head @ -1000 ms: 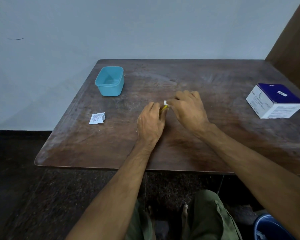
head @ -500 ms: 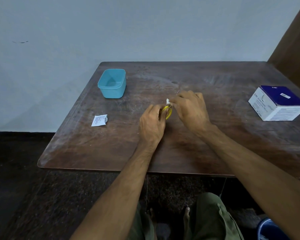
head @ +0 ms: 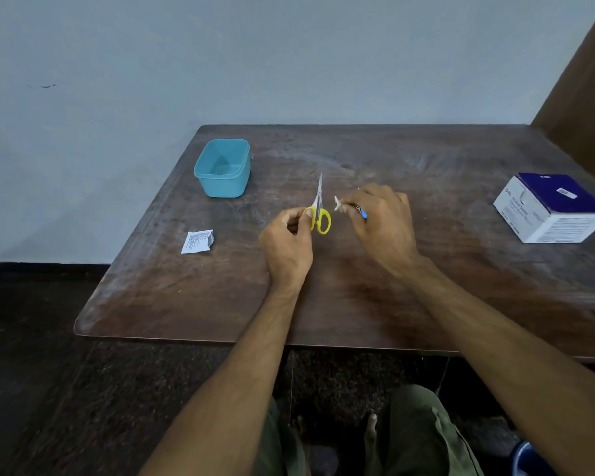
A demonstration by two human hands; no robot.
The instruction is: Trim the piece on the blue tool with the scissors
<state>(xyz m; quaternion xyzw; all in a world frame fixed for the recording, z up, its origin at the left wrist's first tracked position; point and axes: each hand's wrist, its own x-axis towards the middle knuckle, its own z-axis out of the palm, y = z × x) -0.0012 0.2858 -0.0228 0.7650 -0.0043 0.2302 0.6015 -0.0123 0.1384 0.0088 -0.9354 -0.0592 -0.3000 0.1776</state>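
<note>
We take the scissors (head: pixel 318 209) as our landmark and go from left to right. Far to the left of the scissors, and a little nearer to us, a small white sachet (head: pixel 197 241) lies flat on the wooden table (head: pixel 426 276). Left of the scissors and further from us stands an open teal container (head: pixel 222 167).

Our left hand (head: pixel 287 243) is just below the scissors and pinches the left yellow ring between the thumb and the curled fingers. The blades are together, and the long axis runs away from us, with the tip pointing to the wall and leaning only a little to the right.

Just to the right of the scissors, apart from the blades, our right hand (head: pixel 380 219) pinches a small white wad (head: pixel 339 204) in its curled fingers; something small and blue also shows in this hand, and we cannot tell what it is. The wad lies beside the upper part of the handles, so the right hand is the nearer one to the blades.

Far to the right of the scissors sits a white and blue box (head: pixel 552 207).
</note>
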